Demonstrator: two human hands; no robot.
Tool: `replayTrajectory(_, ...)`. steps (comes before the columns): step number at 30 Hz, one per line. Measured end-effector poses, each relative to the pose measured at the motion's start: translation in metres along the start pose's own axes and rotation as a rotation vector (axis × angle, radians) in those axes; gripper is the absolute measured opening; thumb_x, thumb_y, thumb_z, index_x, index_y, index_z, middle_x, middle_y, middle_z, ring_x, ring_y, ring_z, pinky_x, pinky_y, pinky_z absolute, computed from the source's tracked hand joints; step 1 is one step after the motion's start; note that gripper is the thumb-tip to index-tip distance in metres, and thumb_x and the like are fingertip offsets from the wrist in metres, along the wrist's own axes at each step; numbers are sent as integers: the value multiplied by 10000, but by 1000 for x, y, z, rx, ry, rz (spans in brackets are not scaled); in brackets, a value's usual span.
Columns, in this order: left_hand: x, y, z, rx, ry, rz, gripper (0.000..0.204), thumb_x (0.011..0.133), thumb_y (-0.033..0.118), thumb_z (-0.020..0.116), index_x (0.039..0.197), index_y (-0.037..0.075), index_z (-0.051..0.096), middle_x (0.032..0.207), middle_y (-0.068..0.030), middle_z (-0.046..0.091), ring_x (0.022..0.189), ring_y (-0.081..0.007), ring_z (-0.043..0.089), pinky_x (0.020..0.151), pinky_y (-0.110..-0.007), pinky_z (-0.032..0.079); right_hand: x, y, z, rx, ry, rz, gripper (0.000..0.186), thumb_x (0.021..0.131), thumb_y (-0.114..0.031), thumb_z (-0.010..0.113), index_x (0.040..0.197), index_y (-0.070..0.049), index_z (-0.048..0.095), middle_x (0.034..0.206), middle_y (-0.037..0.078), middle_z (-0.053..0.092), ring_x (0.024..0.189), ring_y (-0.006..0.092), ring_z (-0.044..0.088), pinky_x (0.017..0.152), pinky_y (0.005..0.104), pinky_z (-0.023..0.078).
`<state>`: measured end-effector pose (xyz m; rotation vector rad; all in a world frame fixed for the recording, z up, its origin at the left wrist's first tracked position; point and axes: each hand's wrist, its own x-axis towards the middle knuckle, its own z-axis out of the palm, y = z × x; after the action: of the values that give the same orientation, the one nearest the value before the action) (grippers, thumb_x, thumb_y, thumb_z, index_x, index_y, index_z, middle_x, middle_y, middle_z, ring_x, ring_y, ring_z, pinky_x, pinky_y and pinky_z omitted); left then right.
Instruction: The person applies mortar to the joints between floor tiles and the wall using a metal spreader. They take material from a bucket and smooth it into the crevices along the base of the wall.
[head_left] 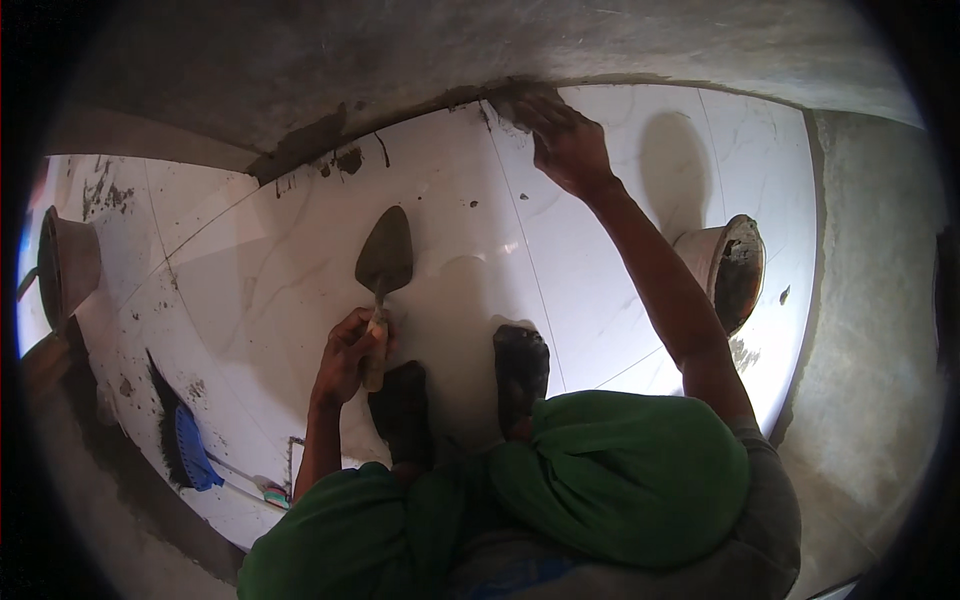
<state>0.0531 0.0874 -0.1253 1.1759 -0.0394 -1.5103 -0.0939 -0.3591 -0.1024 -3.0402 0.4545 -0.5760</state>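
Observation:
My left hand point(347, 352) is closed around the wooden handle of a pointed trowel point(388, 250). The grey blade points away from me, over the white floor tiles point(440, 170). Stretched out far ahead, my right hand point(562, 138) presses at the seam where the tiles meet the grey wall point(420, 45). Its fingers are bunched, pointing left, over a dark grey patch. Whether that is a sponge, a rag or mortar I cannot make out. Dark wet mortar point(310, 143) lines the foot of the wall left of this hand.
A bucket with a mortar-crusted rim point(738, 275) lies or stands at the right, by my forearm. Another bucket point(72, 262) is at the far left. A blue broom point(192, 445) lies at lower left. Mortar crumbs dot the tiles, and my dark shoes point(522, 368) stand on them.

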Motion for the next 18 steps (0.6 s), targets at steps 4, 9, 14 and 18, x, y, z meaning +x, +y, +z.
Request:
replayTrajectory(4,0,7,0,-3,-54,-32,210,1001,161,684,1179,52,664,1050,-69,728,915,-150,689,837,-310,554,1,-3,15,-13,-16,31,486,817,51,647,1265,-126,713,1338,41,727,1158,287,728,852,396,653)
replayTrajectory(9,-7,19,8,140,2,-44,196,999,145,666,1166,42,657,1069,-71,721,943,-147,681,852,-317,544,-4,-21,-17,180,-355,171,448,819,12,653,1208,-192,738,1288,4,746,1191,254,705,880,386,643)
replayTrajectory(14,-5,14,7,79,-12,-2,209,1002,173,681,1163,41,656,1030,-55,709,944,-149,669,859,-318,529,-1,-48,-21,119,-159,72,430,845,-5,669,1239,-164,737,1336,39,729,1220,263,697,955,407,624)
replayTrajectory(18,-4,12,1,115,3,-46,224,1005,192,693,1166,39,660,1000,-42,699,929,-138,654,853,-306,519,5,-64,8,25,127,16,507,808,41,700,1295,-97,725,1334,97,735,1251,304,696,1011,432,601)
